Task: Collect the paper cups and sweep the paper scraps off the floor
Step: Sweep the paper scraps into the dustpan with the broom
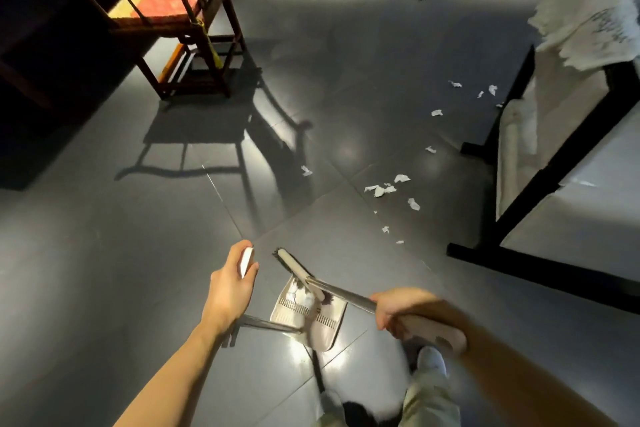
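Over the dustpan (294,309), broom (341,293) points up-left (handle lower-right), gripped by right hand (398,312); left hand (230,284) grips dustpan handle (246,262).

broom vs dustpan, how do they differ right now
The broom is held by the right hand, the dustpan by the left hand. The dustpan is a wide scoop with paper scraps in it; the broom ends in a narrow bar of dark bristles. Both are cream with metal shafts.
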`<state>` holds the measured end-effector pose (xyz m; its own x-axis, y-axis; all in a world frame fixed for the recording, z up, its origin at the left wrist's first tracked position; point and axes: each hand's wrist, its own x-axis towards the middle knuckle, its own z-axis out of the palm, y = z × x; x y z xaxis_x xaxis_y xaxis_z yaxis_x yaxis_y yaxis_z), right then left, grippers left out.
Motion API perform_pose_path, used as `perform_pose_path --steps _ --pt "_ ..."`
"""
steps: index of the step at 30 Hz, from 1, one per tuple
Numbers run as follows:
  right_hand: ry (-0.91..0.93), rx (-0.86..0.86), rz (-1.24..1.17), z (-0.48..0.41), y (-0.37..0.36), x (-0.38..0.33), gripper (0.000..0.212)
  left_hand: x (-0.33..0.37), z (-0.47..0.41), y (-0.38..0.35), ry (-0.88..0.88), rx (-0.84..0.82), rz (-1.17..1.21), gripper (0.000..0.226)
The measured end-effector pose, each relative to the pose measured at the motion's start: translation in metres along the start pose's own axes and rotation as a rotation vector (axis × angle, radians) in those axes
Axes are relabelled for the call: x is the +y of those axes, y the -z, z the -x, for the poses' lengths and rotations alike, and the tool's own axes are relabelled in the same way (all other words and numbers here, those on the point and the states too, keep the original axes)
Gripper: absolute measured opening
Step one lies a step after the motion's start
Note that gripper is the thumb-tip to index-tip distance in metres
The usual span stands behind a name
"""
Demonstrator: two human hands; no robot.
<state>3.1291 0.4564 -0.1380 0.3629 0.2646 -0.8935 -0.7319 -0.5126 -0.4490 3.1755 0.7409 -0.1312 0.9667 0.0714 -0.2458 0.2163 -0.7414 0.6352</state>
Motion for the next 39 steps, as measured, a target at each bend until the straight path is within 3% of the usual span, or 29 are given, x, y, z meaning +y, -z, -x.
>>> perform_pose_path --steps 2,6,10,15,20,22,26,31,36,39 --pt "0.001 0.035 0.017 0.007 0.006 0.001 0.043 0.001 -0.002 0.003 -0.023 -0.038 0.002 0.025" --pt "-0.069 0.108 -0.241 0.028 0.019 0.012 0.055 0.014 -0.012 0.005 -0.077 -0.090 0.010 0.025" --pt "-0.041 0.249 -0.228 0.044 0.042 0.018 0.057 0.038 -0.031 -0.005 -0.127 -0.124 -0.007 0.026" --pt "0.009 0.434 -0.319 0.044 0.088 0.034 0.052 0.073 -0.058 -0.031 -0.179 -0.156 -0.001 0.025" --pt "-0.007 0.578 -0.337 0.031 0.154 0.055 0.018 0.113 -0.088 -0.064 -0.216 -0.200 -0.034 0.030" --pt "-0.028 0.603 -0.308 0.027 0.181 0.062 0.019 0.130 -0.104 -0.078 -0.229 -0.221 -0.063 0.034" --pt "-0.058 0.598 -0.248 0.018 0.230 0.070 0.036 0.159 -0.137 -0.101 -0.262 -0.263 -0.135 0.032" --pt "-0.079 0.528 -0.258 -0.008 0.274 0.066 0.038 0.187 -0.176 -0.120 -0.244 -0.208 -0.139 0.030" --pt "-0.084 0.323 -0.376 -0.017 0.238 0.056 0.016 0.214 -0.184 -0.137 -0.234 -0.215 -0.128 0.034" --pt "-0.061 0.265 -0.405 -0.002 0.220 0.052 0.023 0.220 -0.188 -0.138 -0.223 -0.215 -0.138 0.033"
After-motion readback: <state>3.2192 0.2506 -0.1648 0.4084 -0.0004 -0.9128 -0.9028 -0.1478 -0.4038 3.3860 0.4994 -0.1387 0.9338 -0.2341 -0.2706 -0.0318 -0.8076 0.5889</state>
